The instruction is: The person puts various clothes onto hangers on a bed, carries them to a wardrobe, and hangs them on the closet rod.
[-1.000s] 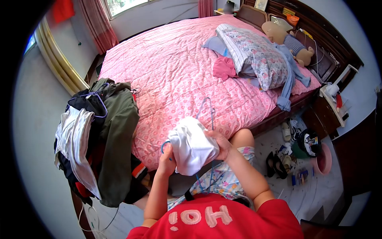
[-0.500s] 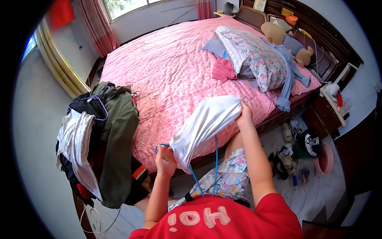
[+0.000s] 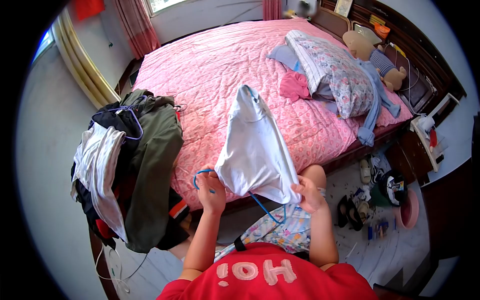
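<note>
A white garment (image 3: 255,150) hangs stretched between my hands above the bed's near edge, its narrow end pointing away from me. At its left lower side, my left hand (image 3: 211,192) is closed on the hook end of a blue hanger (image 3: 266,210), touching the cloth. The rest of the hanger shows below the garment, over my patterned shorts; part is hidden by the cloth. My right hand (image 3: 310,195) pinches the garment's lower right corner.
A pink quilted bed (image 3: 200,65) spans the middle, with a floral pillow (image 3: 340,80) and plush toy (image 3: 382,65) at its right. Dark and white clothes (image 3: 150,165) are heaped at the left. Shoes (image 3: 350,212), a bin (image 3: 387,187) and a pink basin (image 3: 408,210) stand on the right floor.
The bunched white garment has been spread out and now points away from me. My right hand moved out, then back toward me to its lower corner. My left hand kept the blue hook.
</note>
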